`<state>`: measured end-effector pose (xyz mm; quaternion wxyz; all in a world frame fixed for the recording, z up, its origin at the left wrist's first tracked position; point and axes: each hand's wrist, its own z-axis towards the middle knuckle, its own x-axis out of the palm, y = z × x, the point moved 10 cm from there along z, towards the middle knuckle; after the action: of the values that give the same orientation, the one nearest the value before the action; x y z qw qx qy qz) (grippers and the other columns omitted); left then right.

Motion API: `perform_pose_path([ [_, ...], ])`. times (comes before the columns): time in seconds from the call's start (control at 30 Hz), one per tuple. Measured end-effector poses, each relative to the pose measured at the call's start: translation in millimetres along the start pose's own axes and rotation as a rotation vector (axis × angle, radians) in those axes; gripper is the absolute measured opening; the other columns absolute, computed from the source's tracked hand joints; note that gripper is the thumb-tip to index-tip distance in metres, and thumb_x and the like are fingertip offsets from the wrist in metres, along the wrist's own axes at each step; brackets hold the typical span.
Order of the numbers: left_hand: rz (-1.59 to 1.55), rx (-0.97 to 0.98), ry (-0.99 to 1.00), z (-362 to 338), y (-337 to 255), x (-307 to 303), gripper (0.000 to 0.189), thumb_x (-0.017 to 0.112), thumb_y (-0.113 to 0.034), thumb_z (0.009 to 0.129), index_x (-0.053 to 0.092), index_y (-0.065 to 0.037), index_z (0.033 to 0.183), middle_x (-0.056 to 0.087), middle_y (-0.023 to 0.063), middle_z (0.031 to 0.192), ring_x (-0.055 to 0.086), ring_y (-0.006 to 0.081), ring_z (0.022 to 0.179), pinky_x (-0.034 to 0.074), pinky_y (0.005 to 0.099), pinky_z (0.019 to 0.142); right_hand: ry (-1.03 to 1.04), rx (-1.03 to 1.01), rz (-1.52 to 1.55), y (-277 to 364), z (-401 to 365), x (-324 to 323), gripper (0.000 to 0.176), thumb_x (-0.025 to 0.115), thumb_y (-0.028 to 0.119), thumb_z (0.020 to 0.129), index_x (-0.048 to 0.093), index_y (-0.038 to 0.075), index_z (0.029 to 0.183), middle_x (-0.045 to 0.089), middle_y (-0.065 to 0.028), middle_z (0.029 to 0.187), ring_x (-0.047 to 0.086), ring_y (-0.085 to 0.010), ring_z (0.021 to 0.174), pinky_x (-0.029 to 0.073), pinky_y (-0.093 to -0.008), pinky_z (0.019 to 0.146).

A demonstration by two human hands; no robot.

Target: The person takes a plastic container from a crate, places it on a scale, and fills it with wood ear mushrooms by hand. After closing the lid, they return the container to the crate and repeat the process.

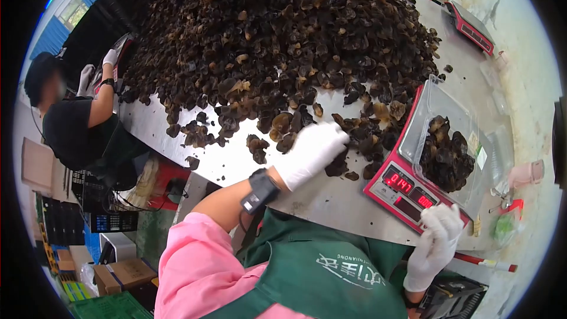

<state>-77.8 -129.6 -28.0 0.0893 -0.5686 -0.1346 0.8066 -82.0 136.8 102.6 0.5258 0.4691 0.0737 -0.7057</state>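
The left hand (310, 152) is digging into fungus (283, 35) (grip hidden, cannot tell). The tray (440, 97) is sitting rightward, nearer the slack, empty right hand (436, 245).

The fungus heap (277, 35) runs off the top edge. At lower right, my right hand (435, 247) hides the near corner of the scale (407, 198).
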Motion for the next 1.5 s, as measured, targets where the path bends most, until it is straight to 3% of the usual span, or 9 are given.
perform_pose_path([
  [0.13, -0.154, 0.012, -0.227, 2, -8, -29, 0.01, 0.072, -0.017, 0.084, 0.068, -0.013, 0.093, 0.062, 0.0066, 0.083, 0.065, 0.0283, 0.079, 0.054, 0.0395, 0.07, 0.093, -0.023, 0.109, 12, -4, 28, 0.03, 0.059, 0.002, 0.081, 0.071, 0.007, 0.108, 0.066, -0.0092, 0.108, 0.06, -0.0309, 0.107, 0.044, -0.0506, 0.106],
  [0.33, 0.283, -0.373, -0.212, -23, 113, -65, 0.019, 0.079, -0.029, 0.082, 0.071, -0.012, 0.089, 0.062, 0.0068, 0.089, 0.064, 0.0278, 0.086, 0.051, 0.0407, 0.073, 0.171, -0.13, 0.133, 23, 19, 75, 0.04, 0.066, -0.003, 0.074, 0.071, 0.01, 0.112, 0.065, -0.0073, 0.111, 0.06, -0.0311, 0.107, 0.047, -0.0437, 0.098],
  [0.67, 0.344, -0.305, -0.306, -21, 120, -80, 0.012, 0.076, -0.026, 0.079, 0.072, -0.015, 0.076, 0.061, 0.0027, 0.078, 0.06, 0.0262, 0.082, 0.044, 0.0414, 0.07, 0.236, -0.247, 0.011, 43, 79, 181, 0.02, 0.07, 0.013, 0.084, 0.071, 0.012, 0.104, 0.065, -0.0039, 0.095, 0.061, -0.0263, 0.094, 0.046, -0.0423, 0.086],
  [0.8, 0.289, -0.29, -0.458, -87, 95, -157, 0.009, 0.078, -0.016, 0.077, 0.069, -0.013, 0.077, 0.059, 0.0033, 0.077, 0.059, 0.0259, 0.08, 0.044, 0.0392, 0.068, 0.343, -0.214, -0.095, 28, 78, 204, 0.025, 0.071, 0.015, 0.083, 0.071, 0.012, 0.108, 0.063, -0.0041, 0.094, 0.06, -0.0264, 0.094, 0.045, -0.0416, 0.088],
  [1.03, 0.44, -0.713, -0.129, -246, 114, -190, 0.023, 0.081, -0.018, 0.078, 0.067, -0.013, 0.096, 0.057, -0.0011, 0.075, 0.056, 0.0187, 0.069, 0.045, 0.0359, 0.063, 0.337, -0.318, -0.232, 34, 75, 231, 0.037, 0.072, 0.017, 0.08, 0.067, 0.014, 0.117, 0.06, -0.0049, 0.096, 0.059, -0.0252, 0.098, 0.044, -0.0419, 0.091],
  [1.17, 0.205, -0.765, -0.179, -220, 95, -171, 0.032, 0.081, -0.021, 0.078, 0.069, -0.014, 0.106, 0.067, 0.0056, 0.092, 0.065, 0.0257, 0.084, 0.051, 0.0386, 0.074, 0.197, -0.332, -0.159, 40, 85, 218, 0.019, 0.068, 0.014, 0.085, 0.069, 0.014, 0.104, 0.06, -0.0059, 0.085, 0.06, -0.0275, 0.087, 0.046, -0.0419, 0.081],
  [1.27, 0.19, -0.51, -0.277, -166, 84, -145, 0.032, 0.081, -0.02, 0.079, 0.07, -0.014, 0.108, 0.068, 0.0068, 0.099, 0.064, 0.0289, 0.094, 0.052, 0.0393, 0.079, -0.061, -0.196, 0.126, 40, 93, 162, 0.014, 0.067, 0.013, 0.088, 0.068, 0.013, 0.101, 0.062, -0.0059, 0.086, 0.06, -0.0287, 0.083, 0.047, -0.0406, 0.074],
  [1.4, 0.167, -0.275, -0.206, -82, 68, -98, 0.049, 0.081, -0.023, 0.079, 0.067, -0.016, 0.126, 0.062, 0.0125, 0.129, 0.059, 0.0344, 0.115, 0.051, 0.0421, 0.095, 0.292, -0.277, -0.207, 38, 69, 176, 0.013, 0.067, 0.013, 0.088, 0.065, 0.011, 0.101, 0.061, -0.0058, 0.082, 0.061, -0.0257, 0.076, 0.045, -0.0397, 0.066],
  [1.5, 0.208, -0.223, -0.246, -48, 72, -73, 0.047, 0.078, -0.023, 0.082, 0.066, -0.017, 0.127, 0.06, 0.0149, 0.131, 0.058, 0.0356, 0.116, 0.05, 0.0438, 0.096, 0.16, -0.182, -0.071, 39, 68, 123, 0.015, 0.069, 0.008, 0.086, 0.067, 0.011, 0.1, 0.062, -0.005, 0.08, 0.061, -0.025, 0.074, 0.045, -0.0399, 0.067],
])
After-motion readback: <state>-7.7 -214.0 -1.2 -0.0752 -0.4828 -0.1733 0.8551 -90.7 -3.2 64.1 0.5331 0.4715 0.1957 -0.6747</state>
